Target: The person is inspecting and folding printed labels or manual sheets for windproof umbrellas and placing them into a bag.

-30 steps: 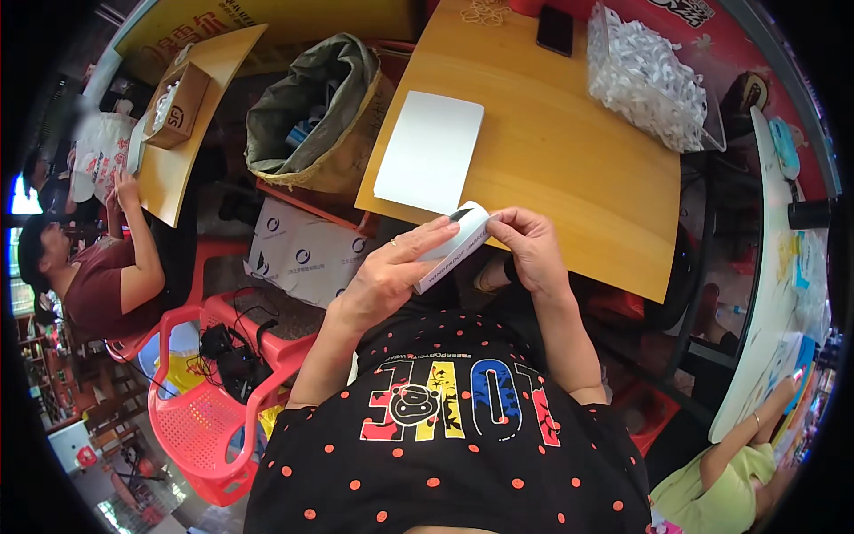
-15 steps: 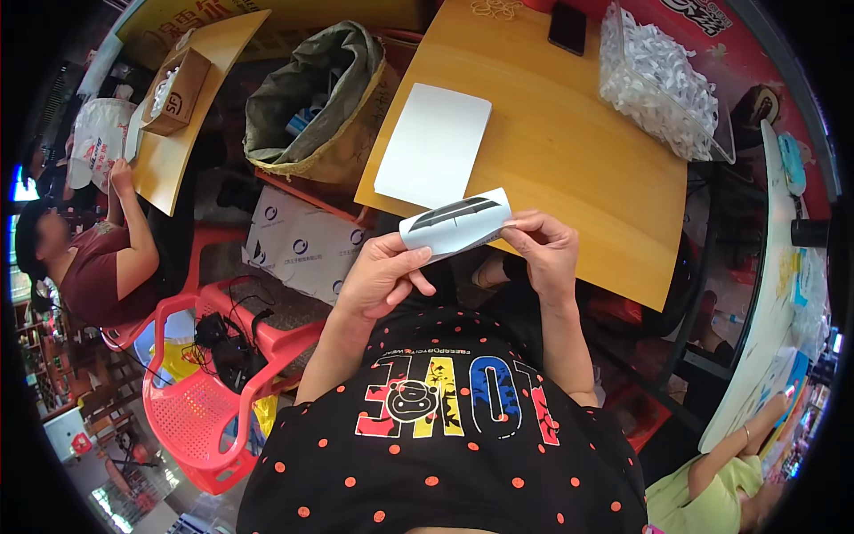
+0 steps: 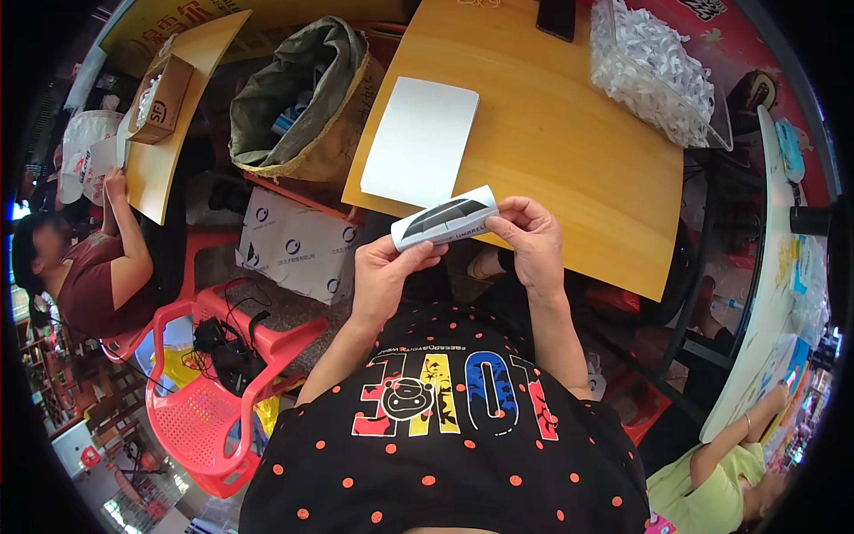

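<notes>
Between my hands is a curled white paper label (image 3: 445,219) with a dark umbrella picture on it. My left hand (image 3: 389,267) pinches its left end, thumb in front. At the right end, the thumb and fingers of my right hand (image 3: 532,238) close on the paper. Just beyond, a stack of white paper sheets (image 3: 421,138) lies on the wooden table (image 3: 551,160), close to its left edge.
A clear bin of white strips (image 3: 654,76) and a dark phone (image 3: 557,18) are at the table's far side. Left stand an open sack (image 3: 298,98) and a red plastic chair (image 3: 200,409). Co-workers sit at left (image 3: 98,276) and lower right (image 3: 721,481).
The label has rolled into a tighter curl, and more of its lower print shows. My left fingers have drawn in behind it. The whole view has shifted slightly.
</notes>
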The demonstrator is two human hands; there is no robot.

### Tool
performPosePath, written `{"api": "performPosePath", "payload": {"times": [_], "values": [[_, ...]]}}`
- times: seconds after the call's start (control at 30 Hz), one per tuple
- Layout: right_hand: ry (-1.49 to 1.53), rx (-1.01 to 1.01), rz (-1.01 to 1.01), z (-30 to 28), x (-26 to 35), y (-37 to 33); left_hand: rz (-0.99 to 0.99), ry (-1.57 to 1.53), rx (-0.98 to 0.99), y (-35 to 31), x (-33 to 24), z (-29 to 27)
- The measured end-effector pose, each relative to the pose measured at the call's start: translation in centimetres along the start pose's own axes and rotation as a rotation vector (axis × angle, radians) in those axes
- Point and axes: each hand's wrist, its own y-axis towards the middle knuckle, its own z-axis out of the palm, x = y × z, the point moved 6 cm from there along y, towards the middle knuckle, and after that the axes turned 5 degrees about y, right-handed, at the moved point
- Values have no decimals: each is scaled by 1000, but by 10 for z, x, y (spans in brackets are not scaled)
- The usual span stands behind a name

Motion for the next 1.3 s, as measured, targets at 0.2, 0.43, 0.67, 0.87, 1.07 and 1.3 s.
{"api": "performPosePath", "payload": {"times": [0.2, 0.43, 0.67, 0.87, 1.07, 1.3], "values": [[-36, 41, 72, -9, -11, -1, -11, -45, -49, 3, 9, -2], [-39, 42, 38, -7, -11, 1, -79, -93, -31, 7, 13, -2], [-44, 49, 47, -9, -15, 3, -237, -362, -15, 9, 27, -3], [-11, 61, 42, -6, -11, 3, -212, -412, 6, 12, 31, -1], [-283, 43, -44, -4, -5, 3, -49, -231, -6, 11, 21, -4], [-1050, 190, -660, 34, 43, -11, 107, -28, -43, 6, 4, -6]]}}
